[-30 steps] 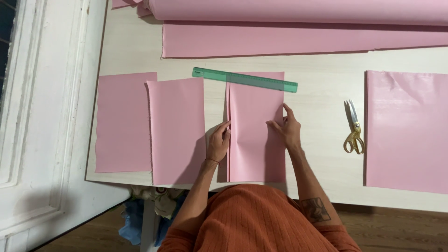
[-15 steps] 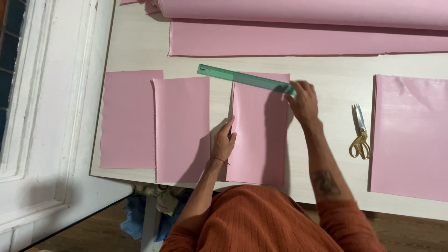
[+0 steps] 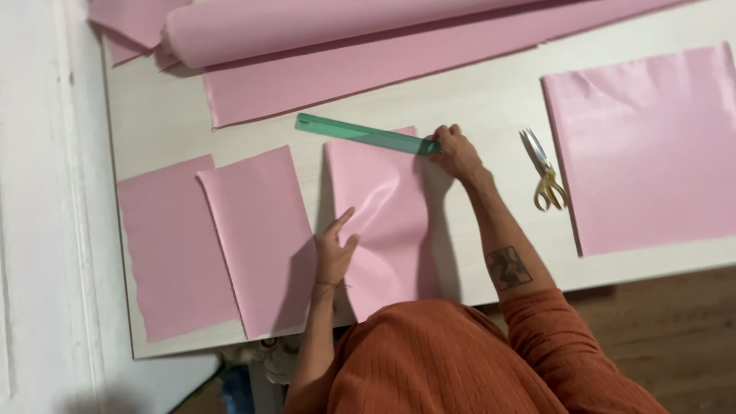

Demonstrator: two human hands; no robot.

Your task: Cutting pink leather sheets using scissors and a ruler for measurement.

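Observation:
A folded pink paper sheet (image 3: 387, 211) lies on the pale wooden table (image 3: 475, 92) in front of me. My left hand (image 3: 334, 249) rests on its left edge with fingers spread, pressing it down. My right hand (image 3: 454, 151) grips the right end of a green transparent ruler (image 3: 360, 133), which lies slanted across the sheet's top edge.
Two more pink sheets (image 3: 257, 234) (image 3: 169, 245) lie to the left, overlapping. A big pink sheet (image 3: 648, 149) sits at the right, with gold-handled scissors (image 3: 544, 179) beside it. A pink paper roll (image 3: 345, 23) stretches across the back. A white wall is at the left.
My right hand left the sheet's right side and moved up to take the ruler's right end. The view tilted and shifted. My left hand stayed on the sheet.

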